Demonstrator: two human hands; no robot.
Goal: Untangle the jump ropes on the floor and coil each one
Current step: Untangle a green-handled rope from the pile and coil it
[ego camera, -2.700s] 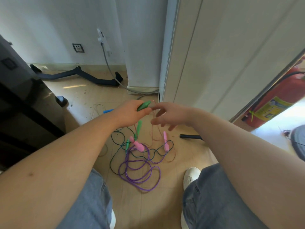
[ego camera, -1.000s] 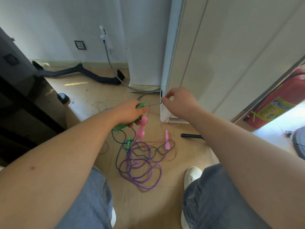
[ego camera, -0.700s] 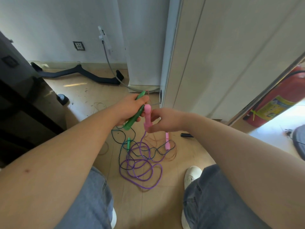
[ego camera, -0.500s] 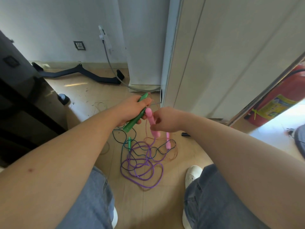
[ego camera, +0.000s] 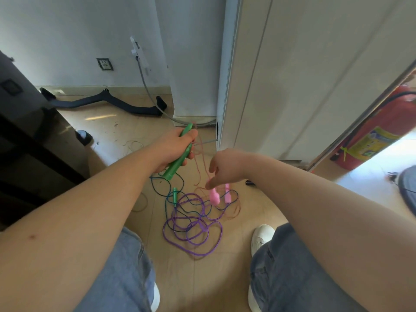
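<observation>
Several jump ropes lie tangled on the tan floor between my knees. A purple rope (ego camera: 193,230) makes the biggest loops, and a dark teal rope (ego camera: 157,188) threads through it. My left hand (ego camera: 175,143) is shut on a green handle (ego camera: 177,164), held tilted above the pile, with a thin reddish cord (ego camera: 200,163) hanging from it. My right hand (ego camera: 227,165) points its spread fingers down. One pink handle (ego camera: 214,196) sits just below its fingertips, a second pink handle (ego camera: 227,195) beside it. A small green handle (ego camera: 175,194) lies at the pile's left.
A white cabinet (ego camera: 292,75) stands close behind the pile. A red fire extinguisher (ego camera: 371,136) is at the right, and dark furniture (ego camera: 22,131) at the left. A black bar (ego camera: 101,102) and a grey cable (ego camera: 148,93) lie by the far wall. My white shoe (ego camera: 262,235) rests beside the ropes.
My right hand took the pink handle from beside the green one, carried it down and opened over the pile. My left hand kept hold of the green handle.
</observation>
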